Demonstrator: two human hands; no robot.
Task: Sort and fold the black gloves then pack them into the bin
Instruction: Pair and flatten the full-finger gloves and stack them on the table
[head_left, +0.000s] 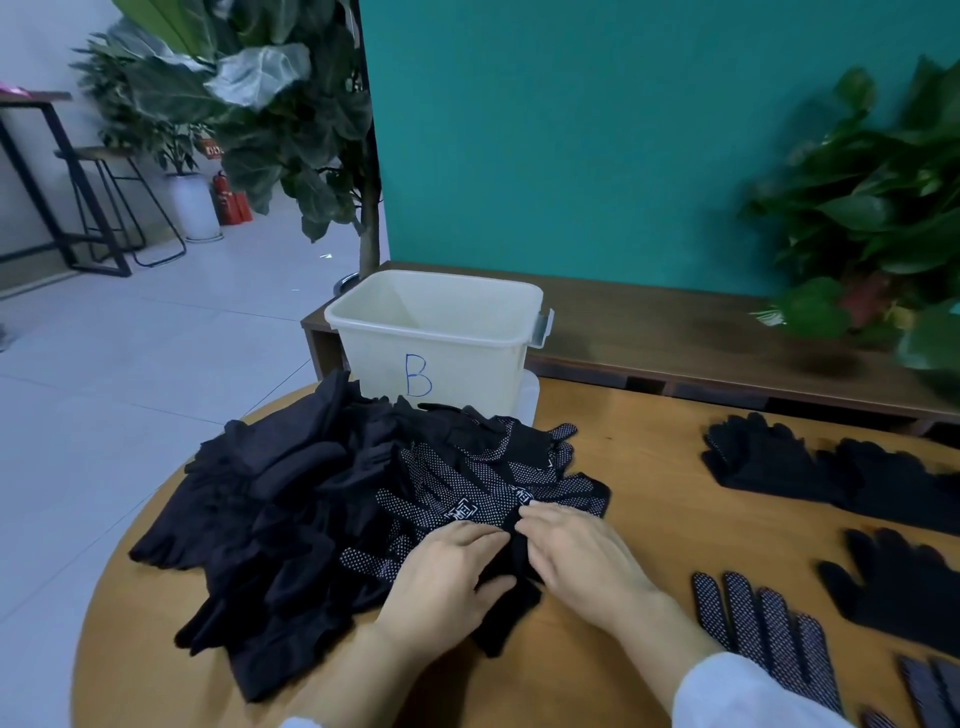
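Head view of a glove-sorting bench, early in the task by the look of it. Centre left: large loose pile of black gloves (332, 509) heaped on the round wooden table (644, 467), plain and white-dotted faces mixed together, unfolded. Behind the pile and touching its far edge: cream bin (436, 332) marked "B", upright, with nothing visible in the part of its interior on show; floor of the bin hidden, so contents not fully checkable. Near edge of the pile: left hand (441, 582) and right hand (582, 561) side by side, both resting on one dark glove (511, 587), thumb and fingers of each apparently pinching its fabric; full closure of either grip partly hidden by the cloth. Right side of the table, well apart from the pile: sorted gloves (831, 467) laid flat in separate groups, among them a dotted glove (763, 629) palm up near the right sleeve (737, 691). Judged state: sorting begun, a handful of gloves set out, bulk of the pile untouched; folding not evident anywhere; packing into the bin not yet started.
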